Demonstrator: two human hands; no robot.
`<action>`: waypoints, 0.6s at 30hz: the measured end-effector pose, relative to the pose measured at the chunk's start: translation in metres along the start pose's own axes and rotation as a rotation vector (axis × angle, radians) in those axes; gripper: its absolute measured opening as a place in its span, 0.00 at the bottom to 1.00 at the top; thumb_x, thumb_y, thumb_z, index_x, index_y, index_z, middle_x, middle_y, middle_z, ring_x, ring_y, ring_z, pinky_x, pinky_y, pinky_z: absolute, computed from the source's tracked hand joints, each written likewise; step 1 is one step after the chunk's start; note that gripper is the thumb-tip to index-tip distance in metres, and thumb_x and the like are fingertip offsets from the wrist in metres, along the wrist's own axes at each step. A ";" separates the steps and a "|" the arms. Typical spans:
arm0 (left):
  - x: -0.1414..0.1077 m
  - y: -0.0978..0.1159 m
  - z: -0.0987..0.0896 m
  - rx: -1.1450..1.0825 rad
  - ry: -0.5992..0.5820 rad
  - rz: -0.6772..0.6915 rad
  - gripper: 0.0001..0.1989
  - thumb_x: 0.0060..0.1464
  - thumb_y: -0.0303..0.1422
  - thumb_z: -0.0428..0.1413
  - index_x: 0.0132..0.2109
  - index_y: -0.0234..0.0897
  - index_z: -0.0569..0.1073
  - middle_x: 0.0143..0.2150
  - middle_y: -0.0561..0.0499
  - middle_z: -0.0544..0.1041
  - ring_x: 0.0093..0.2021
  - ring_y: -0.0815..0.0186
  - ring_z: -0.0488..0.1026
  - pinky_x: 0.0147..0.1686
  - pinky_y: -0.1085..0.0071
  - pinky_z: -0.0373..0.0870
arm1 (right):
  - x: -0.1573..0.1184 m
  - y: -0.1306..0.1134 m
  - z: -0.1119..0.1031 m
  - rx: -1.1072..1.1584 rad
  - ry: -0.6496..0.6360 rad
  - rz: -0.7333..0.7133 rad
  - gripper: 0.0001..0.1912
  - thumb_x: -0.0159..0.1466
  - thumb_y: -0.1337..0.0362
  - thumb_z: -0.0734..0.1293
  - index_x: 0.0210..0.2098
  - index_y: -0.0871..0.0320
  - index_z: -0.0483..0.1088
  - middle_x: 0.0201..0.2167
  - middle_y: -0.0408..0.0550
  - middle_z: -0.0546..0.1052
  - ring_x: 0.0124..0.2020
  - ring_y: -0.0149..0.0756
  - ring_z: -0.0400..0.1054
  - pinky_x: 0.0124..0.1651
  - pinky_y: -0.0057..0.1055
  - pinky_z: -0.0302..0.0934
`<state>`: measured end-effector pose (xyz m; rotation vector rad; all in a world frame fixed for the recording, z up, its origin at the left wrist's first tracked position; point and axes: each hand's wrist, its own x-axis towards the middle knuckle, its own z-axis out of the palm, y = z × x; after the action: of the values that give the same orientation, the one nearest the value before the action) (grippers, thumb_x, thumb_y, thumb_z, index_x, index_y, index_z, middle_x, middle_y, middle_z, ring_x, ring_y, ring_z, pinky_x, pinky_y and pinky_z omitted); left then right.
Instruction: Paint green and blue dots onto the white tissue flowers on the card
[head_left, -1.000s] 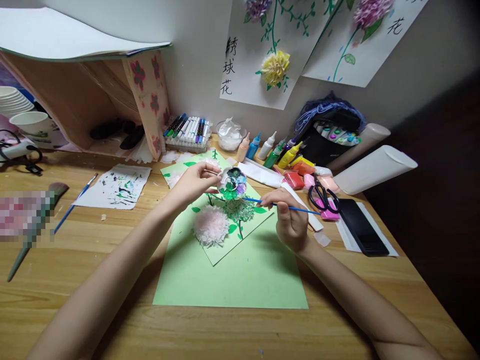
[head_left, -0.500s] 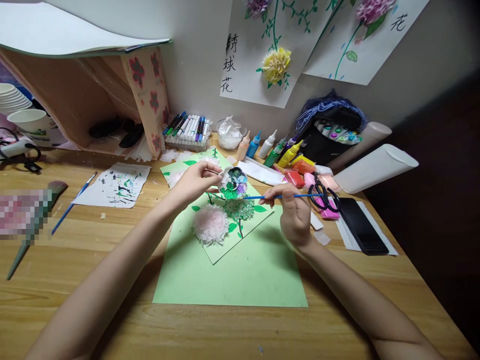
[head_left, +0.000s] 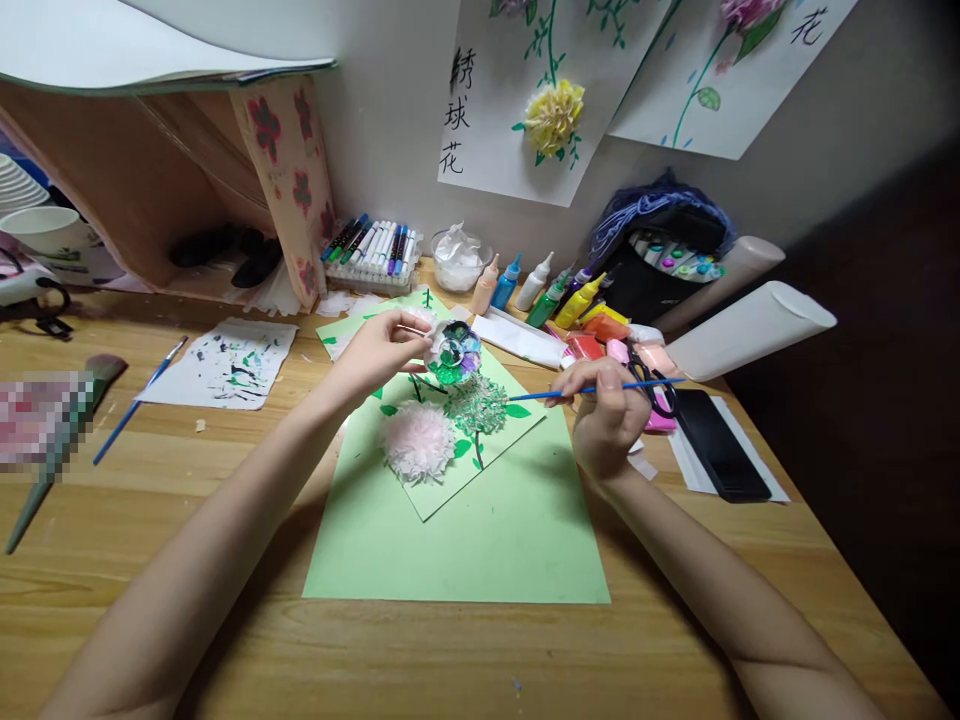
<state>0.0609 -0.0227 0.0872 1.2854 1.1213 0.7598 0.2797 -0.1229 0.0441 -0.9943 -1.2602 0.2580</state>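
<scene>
The left hand (head_left: 386, 352) pinches a paint palette (head_left: 457, 354) above the flower card (head_left: 436, 494); the right hand (head_left: 609, 412), curled closed, grips a blue paintbrush (head_left: 540, 395). The green sheet (head_left: 457, 555) extends toward the near worktop (head_left: 390, 655). Paint bottles (head_left: 549, 302) line the far side; scissors (head_left: 674, 404) and phone (head_left: 724, 445) bound the right.

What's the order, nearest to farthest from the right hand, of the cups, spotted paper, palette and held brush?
In the head view, from the right hand:
1. Held brush: in its fingers.
2. Palette: to its left, held by the left hand.
3. Spotted paper: farther left, on the table.
4. Cups: far left, toward the back.
</scene>
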 end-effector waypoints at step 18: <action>0.000 0.005 -0.002 -0.015 0.039 -0.023 0.09 0.46 0.23 0.63 0.36 0.34 0.72 0.32 0.50 0.76 0.36 0.65 0.77 0.38 0.68 0.79 | -0.016 0.015 -0.005 -0.205 -0.414 -0.438 0.17 0.70 0.66 0.54 0.28 0.54 0.66 0.19 0.44 0.70 0.22 0.34 0.65 0.25 0.32 0.61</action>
<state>0.0602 -0.0208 0.0926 1.2486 1.1574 0.7775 0.2834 -0.1273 0.0222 -0.8308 -1.8757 -0.0120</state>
